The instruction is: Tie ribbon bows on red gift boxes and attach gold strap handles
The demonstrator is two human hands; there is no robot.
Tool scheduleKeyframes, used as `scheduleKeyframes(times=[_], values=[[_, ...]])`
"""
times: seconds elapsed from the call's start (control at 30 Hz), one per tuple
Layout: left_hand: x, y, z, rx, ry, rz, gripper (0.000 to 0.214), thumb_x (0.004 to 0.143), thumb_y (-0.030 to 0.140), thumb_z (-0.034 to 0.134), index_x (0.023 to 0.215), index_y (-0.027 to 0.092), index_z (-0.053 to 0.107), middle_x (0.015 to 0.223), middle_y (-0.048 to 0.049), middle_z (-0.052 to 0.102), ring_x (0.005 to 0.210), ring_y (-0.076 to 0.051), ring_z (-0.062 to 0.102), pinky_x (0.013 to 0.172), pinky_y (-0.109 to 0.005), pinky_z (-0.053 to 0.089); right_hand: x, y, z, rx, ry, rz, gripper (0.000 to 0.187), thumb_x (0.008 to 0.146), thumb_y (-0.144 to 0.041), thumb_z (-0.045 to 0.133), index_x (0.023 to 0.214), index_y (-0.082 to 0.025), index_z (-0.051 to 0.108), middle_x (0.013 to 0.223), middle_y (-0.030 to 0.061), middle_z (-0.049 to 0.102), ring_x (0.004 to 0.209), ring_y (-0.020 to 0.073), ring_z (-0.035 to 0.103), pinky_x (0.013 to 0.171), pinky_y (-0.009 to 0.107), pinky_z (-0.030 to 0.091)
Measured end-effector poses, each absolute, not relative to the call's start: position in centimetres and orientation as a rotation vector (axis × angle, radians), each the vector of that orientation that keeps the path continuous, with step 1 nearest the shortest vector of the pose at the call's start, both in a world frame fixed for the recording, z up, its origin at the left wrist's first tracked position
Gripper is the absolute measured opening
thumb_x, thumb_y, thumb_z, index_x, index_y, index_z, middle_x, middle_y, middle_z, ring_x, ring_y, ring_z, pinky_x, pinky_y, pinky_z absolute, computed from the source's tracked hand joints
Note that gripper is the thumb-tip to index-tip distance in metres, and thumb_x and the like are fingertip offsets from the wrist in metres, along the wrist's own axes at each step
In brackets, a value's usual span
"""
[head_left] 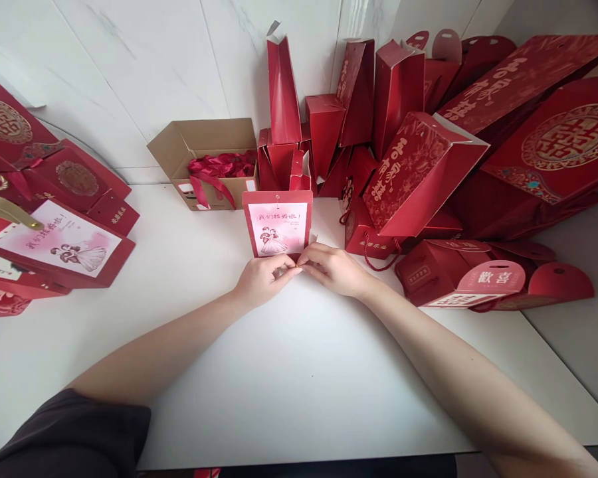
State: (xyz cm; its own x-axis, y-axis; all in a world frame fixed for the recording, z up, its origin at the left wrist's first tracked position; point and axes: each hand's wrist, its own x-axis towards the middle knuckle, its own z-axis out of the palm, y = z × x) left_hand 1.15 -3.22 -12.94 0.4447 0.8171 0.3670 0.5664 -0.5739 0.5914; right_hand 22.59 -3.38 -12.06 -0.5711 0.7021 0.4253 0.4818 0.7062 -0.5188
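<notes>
A red paper gift box [278,220] stands upright on the white table, its pink front panel printed with a wedding couple and red writing. Just in front of its lower edge, my left hand [263,280] and my right hand [333,269] meet, fingertips almost touching. Both are closed in a pinch, thumbs against forefingers. Whatever lies between the fingertips is too small to make out. My fingers cover the bottom right of the box.
Behind stands an open cardboard box [214,139] with dark red ribbons [222,166]. Many red gift boxes [418,172] are piled along the right. More wedding boxes [74,245] stand at the left, one with a gold ribbon handle [10,210]. A marbled wall [144,73] closes the back.
</notes>
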Motion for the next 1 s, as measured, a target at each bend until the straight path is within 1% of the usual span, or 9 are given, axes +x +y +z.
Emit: scheduleKeyframes(times=[0.13, 0.23, 0.3, 0.4, 0.53, 0.63, 0.77, 1.0], values=[[1.24, -3.26, -12.59, 2.253, 1.136, 0.864, 0.018, 0.088, 0.038, 0.060, 0.090, 0.021, 0.064, 0.077, 0.0022, 0.070, 0.052, -0.007, 0.057, 0.053, -0.020, 0.046, 22.53, -3.31, -12.21, -0.920, -2.285, 0.395, 0.017, 0.097, -0.027, 0.048, 0.099, -0.022, 0.064, 0.096, 0.0060, 0.067, 0.084, 0.0184, 0.063, 0.074, 0.031, 0.050], [1.34, -3.25, -12.64, 2.211, 1.064, 1.016, 0.018, 0.086, 0.032, 0.063, 0.098, 0.020, 0.066, 0.090, -0.0015, 0.073, 0.066, -0.010, 0.066, 0.062, -0.021, 0.055, 22.56, -3.33, -12.16, -0.936, -2.269, 0.382, 0.018, 0.097, -0.028, 0.049, 0.099, -0.022, 0.066, 0.096, 0.0059, 0.068, 0.085, 0.0184, 0.064, 0.075, 0.030, 0.051], [1.40, -3.21, -12.81, 2.217, 1.005, 1.121, 0.016, 0.085, 0.029, 0.065, 0.098, 0.020, 0.069, 0.092, -0.0025, 0.074, 0.076, -0.012, 0.069, 0.069, -0.023, 0.059, 22.59, -3.36, -12.11, -0.948, -2.263, 0.379, 0.017, 0.096, -0.027, 0.050, 0.099, -0.022, 0.067, 0.096, 0.0057, 0.069, 0.085, 0.0183, 0.065, 0.074, 0.030, 0.051], [1.43, -3.17, -13.08, 2.232, 0.972, 1.185, 0.011, 0.083, 0.028, 0.067, 0.090, 0.021, 0.073, 0.088, -0.0018, 0.075, 0.077, -0.013, 0.069, 0.072, -0.026, 0.062, 22.62, -3.38, -12.06, -0.963, -2.256, 0.373, 0.015, 0.095, -0.026, 0.053, 0.098, -0.023, 0.068, 0.095, 0.0044, 0.071, 0.083, 0.0180, 0.066, 0.072, 0.029, 0.051], [1.39, -3.09, -13.21, 2.125, 0.999, 1.079, 0.012, 0.080, 0.029, 0.071, 0.087, 0.019, 0.071, 0.086, -0.0021, 0.074, 0.074, -0.013, 0.070, 0.075, -0.027, 0.062, 22.57, -3.39, -12.06, -0.953, -2.282, 0.359, 0.015, 0.094, -0.024, 0.055, 0.095, -0.023, 0.070, 0.095, 0.0029, 0.072, 0.084, 0.0177, 0.067, 0.069, 0.029, 0.050], [1.30, -2.90, -13.25, 2.043, 0.999, 0.951, 0.016, 0.077, 0.031, 0.074, 0.083, 0.017, 0.068, 0.081, -0.0021, 0.073, 0.071, -0.014, 0.071, 0.072, -0.027, 0.061, 22.56, -3.41, -12.06, -0.914, -2.324, 0.393, 0.015, 0.094, -0.024, 0.055, 0.093, -0.023, 0.070, 0.094, 0.0029, 0.072, 0.084, 0.0174, 0.066, 0.071, 0.029, 0.049], [1.17, -2.59, -13.29, 1.937, 0.991, 0.877, 0.021, 0.073, 0.032, 0.077, 0.078, 0.016, 0.065, 0.073, -0.0012, 0.070, 0.068, -0.015, 0.070, 0.065, -0.024, 0.058, 22.72, -3.41, -11.92, -0.866, -2.307, 0.488, 0.010, 0.092, -0.023, 0.058, 0.096, -0.022, 0.067, 0.093, 0.0030, 0.070, 0.081, 0.0162, 0.064, 0.071, 0.028, 0.049], [1.01, -2.37, -13.14, 1.860, 0.907, 0.804, 0.023, 0.072, 0.031, 0.078, 0.076, 0.014, 0.064, 0.071, -0.0016, 0.070, 0.067, -0.015, 0.070, 0.063, -0.024, 0.056, 22.85, -3.34, -11.68, -0.792, -2.357, 0.537, 0.011, 0.093, -0.022, 0.055, 0.095, -0.021, 0.066, 0.093, 0.0034, 0.069, 0.079, 0.0154, 0.061, 0.070, 0.027, 0.047]])
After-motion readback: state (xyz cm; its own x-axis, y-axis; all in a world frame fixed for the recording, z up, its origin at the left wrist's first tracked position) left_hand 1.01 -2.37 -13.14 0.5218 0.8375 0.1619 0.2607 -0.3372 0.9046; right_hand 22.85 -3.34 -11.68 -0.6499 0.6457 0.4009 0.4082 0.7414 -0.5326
